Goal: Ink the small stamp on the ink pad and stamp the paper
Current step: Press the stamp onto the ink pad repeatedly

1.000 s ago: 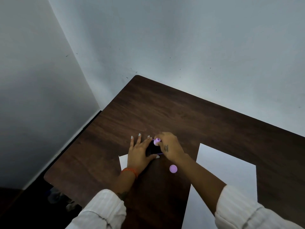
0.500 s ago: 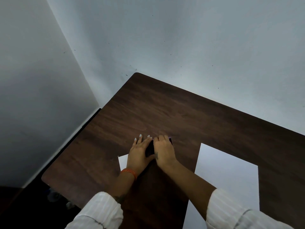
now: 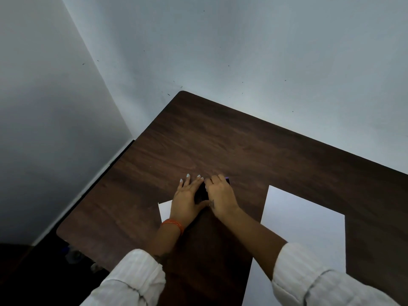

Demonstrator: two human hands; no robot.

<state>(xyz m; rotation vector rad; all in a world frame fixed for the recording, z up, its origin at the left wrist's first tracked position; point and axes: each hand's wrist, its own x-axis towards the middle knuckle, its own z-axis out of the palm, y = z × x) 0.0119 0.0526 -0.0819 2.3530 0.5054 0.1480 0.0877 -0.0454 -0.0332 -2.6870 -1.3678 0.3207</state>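
A dark ink pad (image 3: 201, 192) lies on the brown table (image 3: 220, 146), mostly covered by both hands. My left hand (image 3: 187, 199) rests against its left side, fingers spread along the far edge and thumb along the near edge, steadying it. My right hand (image 3: 220, 195) is pressed palm-down over the pad. The small purple stamp (image 3: 227, 178) is hidden beneath it except for a purple sliver by the fingertips. A large white paper (image 3: 302, 228) lies to the right of the hands.
A smaller white sheet (image 3: 165, 210) pokes out from under my left wrist. The table sits in a corner, with white walls behind and to the left. Its left edge (image 3: 92, 191) drops to a dark floor.
My right hand has come down from holding the purple stamp above the pad to lying flat over it. The purple cap on the table is out of sight. My left hand stayed put.
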